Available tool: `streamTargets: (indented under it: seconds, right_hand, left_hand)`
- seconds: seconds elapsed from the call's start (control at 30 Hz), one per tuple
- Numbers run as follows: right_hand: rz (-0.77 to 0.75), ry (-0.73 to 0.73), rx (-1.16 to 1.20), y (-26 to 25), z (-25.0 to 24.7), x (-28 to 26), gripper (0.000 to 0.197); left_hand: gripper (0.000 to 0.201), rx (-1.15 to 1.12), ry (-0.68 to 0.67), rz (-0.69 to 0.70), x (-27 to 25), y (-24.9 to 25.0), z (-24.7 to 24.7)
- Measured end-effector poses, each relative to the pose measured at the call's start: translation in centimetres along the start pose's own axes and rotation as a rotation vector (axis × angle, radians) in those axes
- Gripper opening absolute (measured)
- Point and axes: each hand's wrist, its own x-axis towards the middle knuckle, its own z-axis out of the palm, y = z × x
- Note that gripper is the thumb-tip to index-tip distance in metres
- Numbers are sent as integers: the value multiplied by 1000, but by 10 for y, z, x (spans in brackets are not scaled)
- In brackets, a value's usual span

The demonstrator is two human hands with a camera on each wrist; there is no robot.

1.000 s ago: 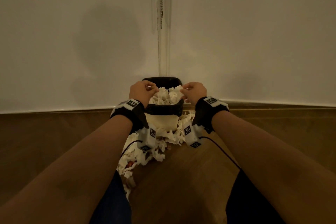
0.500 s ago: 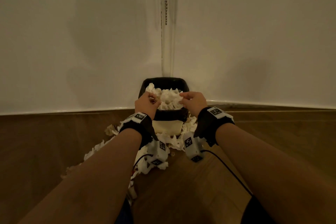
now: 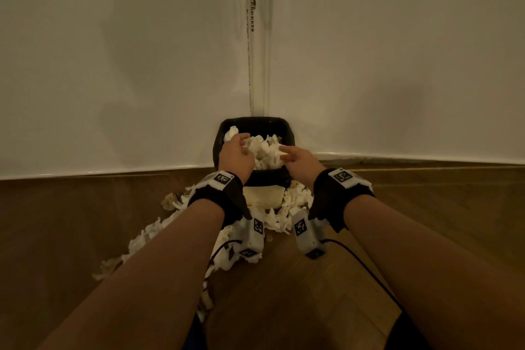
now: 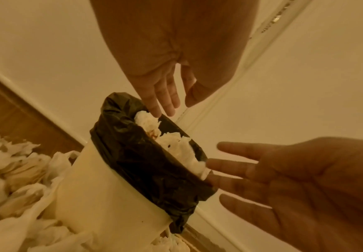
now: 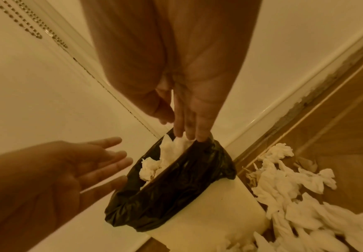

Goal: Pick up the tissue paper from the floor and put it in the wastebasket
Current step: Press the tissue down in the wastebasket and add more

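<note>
Both hands hover over the wastebasket [image 3: 257, 196], which stands in the corner on the wooden floor [image 3: 312, 293] against the white wall [image 3: 127, 65]. The left hand [image 3: 235, 155] has a wide grip: in the left wrist view its fingers [image 4: 157, 100] are straight and spread, their tips just above the heap of tissue in the bin [image 3: 265, 150], pinching nothing. The right hand [image 3: 301, 160] is likewise wide, with straight fingers [image 5: 189, 126] whose tips touch the top of that heap at the rim; it holds nothing either. The black liner [image 4: 146, 153] is folded over the rim, and the white paper rises above it, so the bin looks nearly full. That load counts as done. What is left is plainly more: crumpled tissue on the floor [image 3: 159, 233] lies in a trail around the foot of the bin, touching its base and running off to the left toward the person, with a further patch on the right side [image 5: 295, 187]. My judgement is that the task is partway along, perhaps half, with one handful just delivered and several more to gather. The likely snag is room: the heap sits high, so further loads may need pressing down or they could slide back off onto the floor.
</note>
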Motion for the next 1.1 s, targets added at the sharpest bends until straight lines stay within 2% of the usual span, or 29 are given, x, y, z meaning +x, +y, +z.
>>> streamTargets:
  seconds: [0.07, 0.1, 0.3, 0.47, 0.6, 0.7, 0.83, 1.0, 1.1]
  right_hand:
    - [43, -145, -58, -1, -2, -7, 56]
    - [45, -173, -100, -2, -4, -10, 58]
    - [-3, 59, -213, 4, -26, -26, 44]
    - [5, 116, -274, 17, -43, -40, 37]
    - [107, 124, -313, 36, -48, -53, 32]
    - [190, 84, -304, 62, -41, -61, 33]
    - [269, 11, -270, 103, -13, -71, 35]
    - [331, -117, -403, 143, 33, -80, 30]
    - [357, -194, -444, 157, 54, -78, 31]
  left_hand:
    - [40, 14, -13, 50, -2, 3, -1]
    - [40, 21, -25, 70, -4, 5, -2]
    - [35, -43, -165, 103, -20, 18, -12]
    - [31, 46, -311, 142, -37, 31, -8]
    - [30, 245, -469, 178, -53, 27, 19]
    - [28, 369, -518, 174, -79, 5, 51]
    - [26, 456, -574, 36, -119, -45, 81]
    - [30, 637, -628, -43, -144, -104, 87]
    - [32, 705, -610, -48, -150, -125, 89]
